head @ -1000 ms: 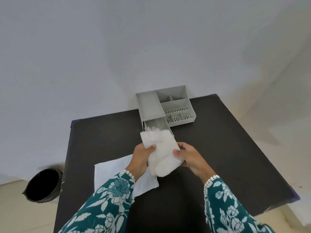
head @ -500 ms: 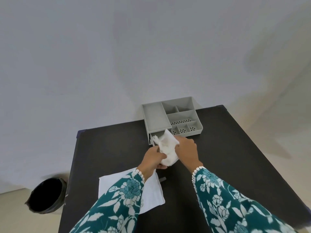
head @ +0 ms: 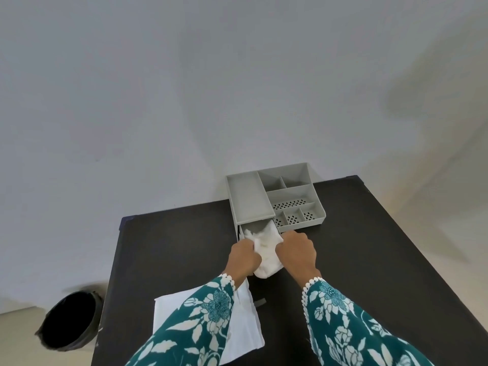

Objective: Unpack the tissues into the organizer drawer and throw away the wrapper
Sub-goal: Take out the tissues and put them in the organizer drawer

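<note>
A grey organizer [head: 248, 196] stands at the far edge of the black table [head: 383, 247], its drawer [head: 257, 225] pulled out toward me. A white wad of tissues [head: 265, 247] lies partly inside the drawer and hangs over its near end. My left hand [head: 243, 258] grips the wad's left side and my right hand [head: 297, 250] grips its right side. The flat white wrapper [head: 245, 328] lies on the table near me, partly hidden under my left sleeve.
A black bin [head: 68, 322] sits on the floor to the left of the table. A small dark strip [head: 260, 303] lies on the table beside the wrapper. The organizer's other compartments hold nothing visible.
Both hands carried the tissue wad away from me, from above the table's middle into the open drawer. The wrapper stayed where it was.
</note>
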